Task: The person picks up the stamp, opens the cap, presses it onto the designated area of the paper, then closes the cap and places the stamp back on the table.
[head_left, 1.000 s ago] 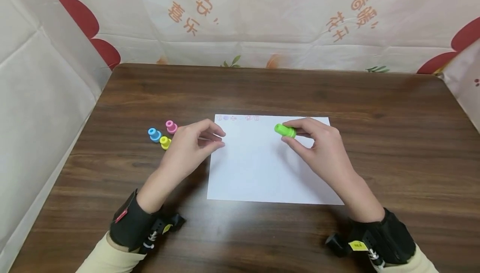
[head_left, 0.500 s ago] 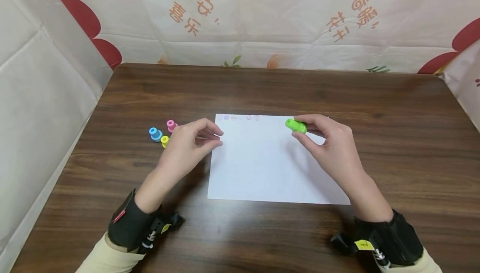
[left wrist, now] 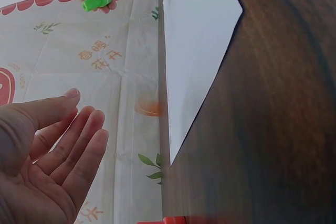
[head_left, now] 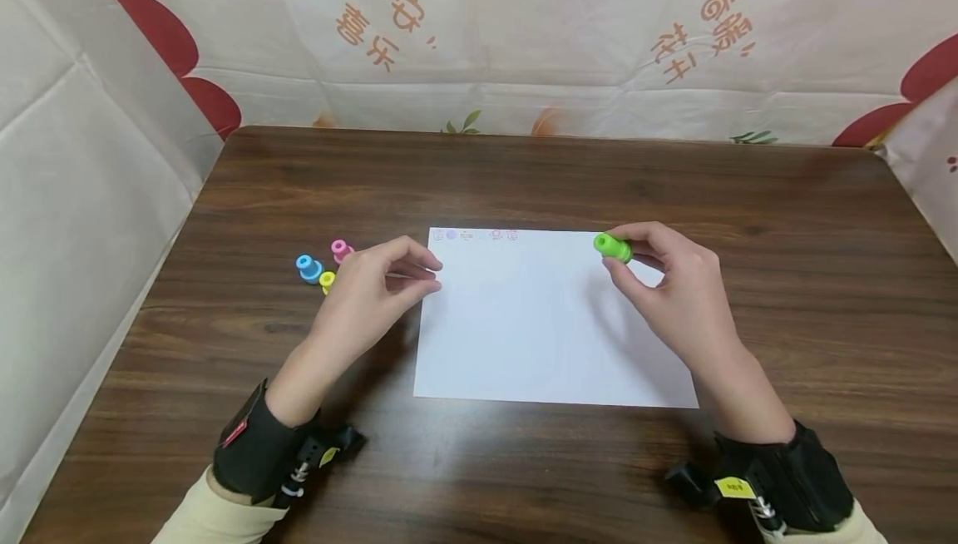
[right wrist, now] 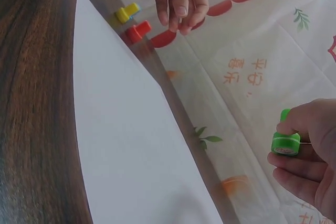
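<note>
A green toy stamp [head_left: 614,248] is pinched between the thumb and fingers of my right hand [head_left: 677,299], held above the upper right part of a white sheet of paper [head_left: 516,328]. The right wrist view shows its patterned round face. My left hand [head_left: 367,294] hovers by the sheet's left edge, fingers relaxed, nothing in them. Small printed marks [head_left: 466,234] run along the sheet's top left edge. Beyond my left hand stand a blue stamp [head_left: 309,269], a pink stamp [head_left: 341,250] and a partly hidden yellow stamp [head_left: 327,280].
A red stamp [right wrist: 138,31] appears in the right wrist view, hidden by my left hand in the head view. The brown wooden table [head_left: 524,469] ends at the back against a printed white cloth [head_left: 479,37]. Each wrist wears a black strap with a small camera.
My right hand has moved right and slightly away from me with the green stamp, which has turned so its handle end points more toward the camera. My left hand has shifted slightly left.
</note>
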Available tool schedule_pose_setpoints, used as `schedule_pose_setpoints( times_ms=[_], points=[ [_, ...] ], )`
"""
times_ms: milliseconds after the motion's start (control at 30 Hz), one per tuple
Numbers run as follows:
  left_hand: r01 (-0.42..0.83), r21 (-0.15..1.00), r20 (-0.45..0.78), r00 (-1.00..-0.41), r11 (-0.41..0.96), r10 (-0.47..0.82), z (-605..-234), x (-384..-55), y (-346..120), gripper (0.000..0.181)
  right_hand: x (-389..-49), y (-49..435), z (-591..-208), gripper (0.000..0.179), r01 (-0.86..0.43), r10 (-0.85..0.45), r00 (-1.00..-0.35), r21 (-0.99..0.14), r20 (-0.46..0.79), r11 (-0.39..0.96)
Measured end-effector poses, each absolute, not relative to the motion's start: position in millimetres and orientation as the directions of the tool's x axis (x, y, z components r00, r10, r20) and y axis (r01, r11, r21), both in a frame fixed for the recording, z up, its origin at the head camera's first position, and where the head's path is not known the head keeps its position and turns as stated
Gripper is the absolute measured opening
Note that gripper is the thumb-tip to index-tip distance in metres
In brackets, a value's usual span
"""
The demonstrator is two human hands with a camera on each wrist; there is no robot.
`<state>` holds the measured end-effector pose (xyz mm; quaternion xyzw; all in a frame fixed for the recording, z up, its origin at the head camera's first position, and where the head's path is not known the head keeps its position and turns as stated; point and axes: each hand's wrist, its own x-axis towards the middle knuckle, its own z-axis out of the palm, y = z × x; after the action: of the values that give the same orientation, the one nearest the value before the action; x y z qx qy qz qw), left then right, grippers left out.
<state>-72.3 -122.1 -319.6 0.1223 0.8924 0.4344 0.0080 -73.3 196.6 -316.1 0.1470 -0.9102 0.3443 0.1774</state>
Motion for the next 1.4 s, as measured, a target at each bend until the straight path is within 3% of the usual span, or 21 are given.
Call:
schedule_pose_setpoints(
  times_ms=[367, 800, 1100, 1400],
  points=[
    [0.2, 0.784, 0.084, -0.972, 0.587, 0.219, -320, -72, -124, 0.022, -78, 205, -320, 0.026, -0.407, -0.118, -0.87, -0.563, 0.478, 0.719],
    [0.196, 0.784, 0.086, -0.974, 0.589, 0.21, -321, -71, -125, 0.024, -72, 233, -320, 0.021, -0.241, -0.009, -0.929, -0.582, 0.371, 0.777],
    [0.201, 0.78, 0.097, -0.974, 0.593, 0.203, -325, -71, -128, 0.024, -67, 267, -332, 0.027, -0.122, 0.051, -0.961, -0.58, 0.273, 0.806],
    [0.228, 0.762, 0.131, -0.971, 0.606, 0.2, -323, -74, -135, 0.023, -68, 291, -337, 0.031, -0.019, 0.05, -0.99, -0.474, 0.133, 0.88]
  ],
)
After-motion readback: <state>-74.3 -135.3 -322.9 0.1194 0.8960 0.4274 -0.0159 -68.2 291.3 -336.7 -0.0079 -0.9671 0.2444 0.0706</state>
